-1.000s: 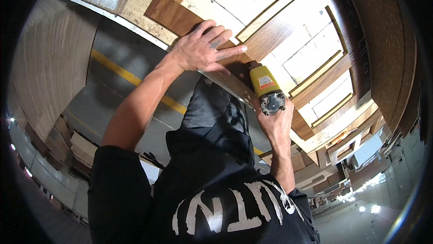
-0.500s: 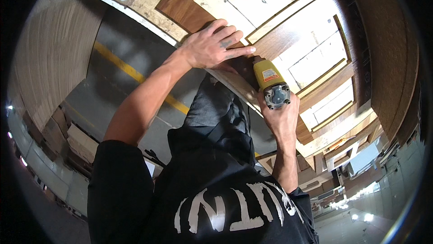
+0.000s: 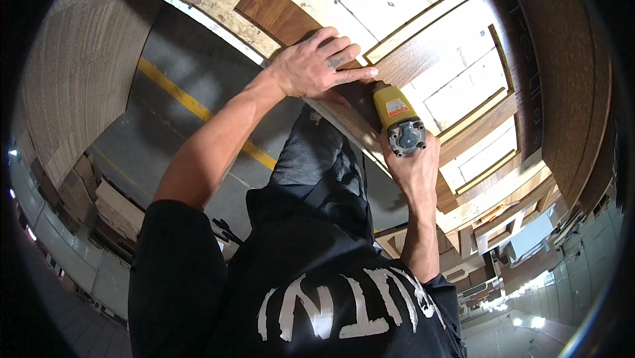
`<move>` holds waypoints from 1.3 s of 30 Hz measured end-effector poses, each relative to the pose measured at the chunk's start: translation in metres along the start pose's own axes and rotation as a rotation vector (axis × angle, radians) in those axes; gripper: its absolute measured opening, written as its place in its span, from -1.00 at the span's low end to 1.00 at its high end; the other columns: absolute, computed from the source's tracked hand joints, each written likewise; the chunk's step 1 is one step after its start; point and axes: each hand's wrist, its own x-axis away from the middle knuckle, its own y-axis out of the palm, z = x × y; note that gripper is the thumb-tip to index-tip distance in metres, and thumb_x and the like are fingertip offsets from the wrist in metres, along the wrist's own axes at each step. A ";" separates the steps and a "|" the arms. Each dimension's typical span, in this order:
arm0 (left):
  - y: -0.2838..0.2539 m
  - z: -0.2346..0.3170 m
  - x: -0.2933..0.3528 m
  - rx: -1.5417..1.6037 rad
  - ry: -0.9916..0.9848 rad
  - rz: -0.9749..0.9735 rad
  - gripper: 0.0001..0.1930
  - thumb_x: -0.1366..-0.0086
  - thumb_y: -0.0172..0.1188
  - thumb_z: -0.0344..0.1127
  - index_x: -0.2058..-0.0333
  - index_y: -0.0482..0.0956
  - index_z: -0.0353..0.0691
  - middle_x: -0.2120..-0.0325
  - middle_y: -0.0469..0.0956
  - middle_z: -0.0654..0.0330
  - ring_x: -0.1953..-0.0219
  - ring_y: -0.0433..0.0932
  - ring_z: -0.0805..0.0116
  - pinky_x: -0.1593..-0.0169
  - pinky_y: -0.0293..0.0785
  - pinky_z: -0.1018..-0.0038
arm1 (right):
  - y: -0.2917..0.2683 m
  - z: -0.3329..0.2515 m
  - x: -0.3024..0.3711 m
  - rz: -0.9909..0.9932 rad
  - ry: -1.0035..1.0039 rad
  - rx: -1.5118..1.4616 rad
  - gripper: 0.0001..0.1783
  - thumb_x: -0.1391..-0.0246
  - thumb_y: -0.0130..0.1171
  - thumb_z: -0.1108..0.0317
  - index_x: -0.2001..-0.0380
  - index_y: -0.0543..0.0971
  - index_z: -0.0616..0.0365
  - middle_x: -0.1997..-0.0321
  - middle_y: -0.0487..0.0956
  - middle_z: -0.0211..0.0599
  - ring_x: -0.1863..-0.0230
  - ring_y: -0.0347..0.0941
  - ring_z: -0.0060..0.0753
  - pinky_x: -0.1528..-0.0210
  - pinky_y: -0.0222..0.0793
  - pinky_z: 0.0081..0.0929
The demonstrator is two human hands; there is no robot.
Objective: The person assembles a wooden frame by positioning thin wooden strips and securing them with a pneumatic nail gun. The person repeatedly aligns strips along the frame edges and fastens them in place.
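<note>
My right hand (image 3: pixel 418 167) is wrapped around the grip of a yellow nail gun (image 3: pixel 394 103) with a dark end cap. Its nose points down at the near edge of a brown wooden frame (image 3: pixel 407 62) with rectangular openings. Just left of the nose, my left hand (image 3: pixel 316 67) lies on the wood at the frame's edge, palm down. The index finger stretches toward the nose and the other fingers are bent and apart. The nose's exact contact point is hard to make out.
The frame lies on a pale, stained workbench (image 3: pixel 239 35) whose near edge runs diagonally in front of me. Tall stacked boards (image 3: pixel 86 74) stand on the left. A yellow line (image 3: pixel 173 89) crosses the grey floor. Dark brown panels (image 3: pixel 572 74) rise at the right.
The view has shifted slightly. Both hands and the nail gun keep nearly the same place on the frame.
</note>
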 end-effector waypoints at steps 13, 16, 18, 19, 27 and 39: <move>-0.005 -0.001 -0.006 0.058 0.013 -0.024 -0.14 -0.16 0.27 0.32 -0.43 0.27 0.33 -0.05 0.36 0.12 -0.12 0.35 0.09 -0.35 0.24 0.06 | -0.011 0.023 0.046 0.078 0.036 -0.140 -0.60 0.08 0.36 0.46 0.11 0.64 0.37 0.30 0.71 0.11 0.23 0.72 -0.02 0.13 0.60 -0.26; 0.001 -0.001 -0.002 0.022 0.007 0.010 -0.08 -0.15 0.09 0.55 -0.41 0.30 0.25 -0.03 0.34 0.11 -0.12 0.31 0.08 -0.31 0.25 0.04 | -0.019 0.031 0.084 0.138 0.044 -0.177 -0.63 0.02 0.42 0.38 0.14 0.65 0.34 0.30 0.73 0.04 0.26 0.73 -0.12 0.19 0.58 -0.32; -0.001 -0.002 -0.004 0.034 0.008 0.008 -0.07 -0.16 0.08 0.55 -0.41 0.31 0.18 -0.03 0.34 0.10 -0.12 0.30 0.07 -0.30 0.25 0.04 | -0.021 0.029 0.099 0.146 0.135 -0.224 -0.63 0.00 0.42 0.33 0.16 0.65 0.35 0.32 0.73 0.01 0.30 0.71 -0.19 0.22 0.56 -0.35; -0.002 -0.003 -0.003 0.025 0.007 -0.020 -0.07 -0.16 0.08 0.55 -0.41 0.30 0.18 -0.04 0.33 0.10 -0.11 0.30 0.07 -0.30 0.24 0.05 | -0.020 0.028 0.104 0.162 0.172 -0.258 -0.63 -0.01 0.43 0.32 0.17 0.65 0.35 0.33 0.73 -0.01 0.33 0.70 -0.23 0.22 0.55 -0.36; -0.016 -0.001 -0.011 0.177 -0.020 -0.166 -0.08 -0.25 0.00 0.52 -0.42 0.27 0.07 -0.09 0.32 0.00 -0.21 0.25 0.01 -0.37 0.06 -0.02 | -0.006 -0.017 0.107 0.427 0.315 -0.924 -0.65 -0.09 0.43 0.29 0.12 0.62 0.25 0.48 0.60 -0.37 0.50 0.51 -0.53 0.42 0.40 -0.52; -0.225 -0.012 -0.095 1.292 -0.140 -0.316 -0.27 -0.30 0.33 0.12 -0.17 0.38 -0.39 0.12 0.59 -0.19 0.09 0.62 -0.09 0.02 0.51 0.17 | -0.028 -0.147 0.097 0.745 -0.392 -1.694 -0.48 -0.37 0.03 0.02 -0.15 0.42 0.25 0.61 0.26 -0.52 0.59 0.14 -0.56 0.43 0.14 -0.47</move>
